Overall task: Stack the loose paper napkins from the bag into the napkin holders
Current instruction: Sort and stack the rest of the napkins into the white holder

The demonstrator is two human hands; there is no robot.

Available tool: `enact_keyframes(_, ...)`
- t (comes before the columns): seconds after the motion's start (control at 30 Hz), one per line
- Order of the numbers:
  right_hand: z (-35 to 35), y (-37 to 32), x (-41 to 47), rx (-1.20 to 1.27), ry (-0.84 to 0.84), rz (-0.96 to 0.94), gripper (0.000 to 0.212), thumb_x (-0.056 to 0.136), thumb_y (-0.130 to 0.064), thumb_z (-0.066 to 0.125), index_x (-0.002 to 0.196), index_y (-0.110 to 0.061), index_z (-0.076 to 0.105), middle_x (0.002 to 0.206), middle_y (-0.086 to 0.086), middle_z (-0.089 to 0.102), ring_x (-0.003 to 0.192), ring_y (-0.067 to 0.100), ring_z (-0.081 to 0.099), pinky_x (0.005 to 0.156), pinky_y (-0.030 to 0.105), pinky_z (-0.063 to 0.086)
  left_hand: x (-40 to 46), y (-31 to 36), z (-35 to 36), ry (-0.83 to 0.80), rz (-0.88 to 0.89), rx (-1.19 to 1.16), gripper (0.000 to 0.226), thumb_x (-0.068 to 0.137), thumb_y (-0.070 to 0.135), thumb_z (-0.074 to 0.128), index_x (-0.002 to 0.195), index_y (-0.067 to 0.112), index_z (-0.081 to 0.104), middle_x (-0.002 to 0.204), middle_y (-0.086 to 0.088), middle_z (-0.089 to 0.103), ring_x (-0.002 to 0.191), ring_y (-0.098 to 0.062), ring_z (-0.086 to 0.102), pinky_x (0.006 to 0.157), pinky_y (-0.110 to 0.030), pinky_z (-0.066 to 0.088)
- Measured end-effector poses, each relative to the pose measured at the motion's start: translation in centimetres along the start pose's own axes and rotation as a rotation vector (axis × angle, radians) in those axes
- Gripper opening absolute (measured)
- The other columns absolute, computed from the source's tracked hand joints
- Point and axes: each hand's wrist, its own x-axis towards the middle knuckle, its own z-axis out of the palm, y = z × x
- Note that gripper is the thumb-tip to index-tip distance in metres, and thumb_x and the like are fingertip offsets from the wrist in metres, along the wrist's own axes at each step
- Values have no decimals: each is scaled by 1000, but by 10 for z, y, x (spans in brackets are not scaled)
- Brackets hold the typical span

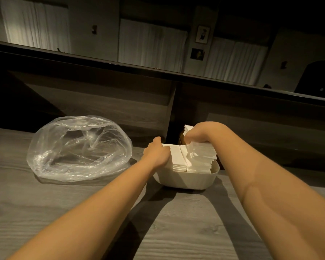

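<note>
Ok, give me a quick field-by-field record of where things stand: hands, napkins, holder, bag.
left hand: grips the left side of the napkins, fingers curled over them
right hand: holds a bunch of napkins, pushing it down into the holder
napkins: white, standing on edge in rows, the right part fanned and uneven
holder: cream tub on the wooden counter, nearly full
bag: clear plastic, left of the holder, looks empty
</note>
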Motion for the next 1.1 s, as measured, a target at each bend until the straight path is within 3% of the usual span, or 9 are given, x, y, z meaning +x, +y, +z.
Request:
enact_keyframes(0.17, -9, -21, -7, 76, 79, -89, 58, 93, -30, 58, 146, -12, 39, 144, 13, 44, 126, 32, 48, 88, 38, 40, 4, -2, -12, 143, 40, -203, 51, 105, 26, 38, 154, 17, 25, 156, -10, 34, 141, -29, 36, 115, -46, 33)
enact_keyframes(0.3, 8, -50, -3, 50, 9, -135, 58, 93, -30, 57, 145, -10, 39, 137, 13, 46, 112, 29, 51, 86, 37, 41, 4, -3, -22, 244, 42, -337, 48, 105, 26, 35, 151, 15, 30, 151, -9, 40, 134, -26, 41, 109, -39, 36)
enact_keyframes(0.43, 28, -57, 5, -37, -92, -116, 58, 92, -25, 60, 145, -8, 40, 142, 15, 44, 111, 29, 50, 86, 35, 40, 2, -8, -25, 232, 20, -383, 47, 105, 27, 35, 151, 16, 30, 147, -8, 42, 121, -22, 46, 86, -32, 38)
enact_keyframes(0.53, 33, -56, 7, -58, -115, -102, 58, 92, -25, 61, 145, -10, 40, 143, 15, 43, 116, 30, 50, 87, 36, 40, 4, -12, -27, 221, -1, -379, 46, 106, 28, 35, 150, 16, 32, 149, -6, 41, 128, -22, 44, 90, -31, 35)
enact_keyframes(0.7, 30, -56, 8, -43, -83, -139, 47, 96, -25, 55, 139, -9, 48, 140, 13, 46, 102, 23, 45, 83, 33, 38, 4, -13, -22, 165, 13, -352, 46, 106, 32, 33, 148, 14, 35, 136, -6, 51, 110, -17, 51, 79, -29, 40)
enact_keyframes(0.9, 22, -48, 5, -4, 40, -135, 47, 98, -21, 49, 142, -8, 43, 140, 14, 47, 121, 27, 50, 87, 34, 40, 3, -10, -19, 120, 15, -266, 50, 106, 35, 33, 151, 14, 31, 149, -7, 43, 131, -24, 44, 107, -38, 38)
enact_keyframes(1.1, -2, -16, -1, 59, 81, -62, 51, 96, -25, 52, 143, -9, 41, 142, 14, 45, 126, 32, 47, 88, 38, 39, 1, -6, -8, -32, 9, -146, 52, 104, 28, 35, 153, 16, 24, 152, -8, 38, 131, -26, 43, 105, -40, 42)
